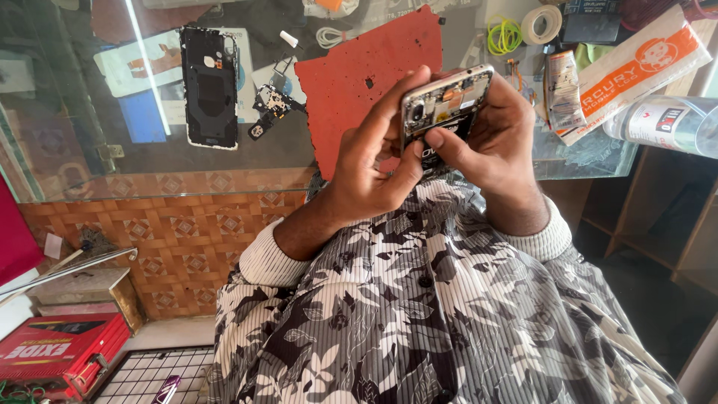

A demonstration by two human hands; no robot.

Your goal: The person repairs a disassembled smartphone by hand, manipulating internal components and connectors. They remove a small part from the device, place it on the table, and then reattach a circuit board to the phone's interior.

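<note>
An opened phone (447, 101) with its back removed and its inner boards showing is held up in front of my chest, over the near edge of a glass counter (90, 161). My left hand (374, 161) grips its left side, thumb pressed on the lower part of the phone. My right hand (493, 142) wraps the right side, and its thumb meets the left thumb on the phone's dark lower area. A black phone back cover (210, 87) lies on the glass to the left. Beside it sits a small loose black part (269, 108).
A red rough-edged mat (359, 75) lies on the glass under the phone. At the back right are a yellow-green cable coil (505, 35), a tape roll (541, 24), an orange and white packet (636, 67) and a silver can (673, 123). A red box (60, 352) sits on the floor at left.
</note>
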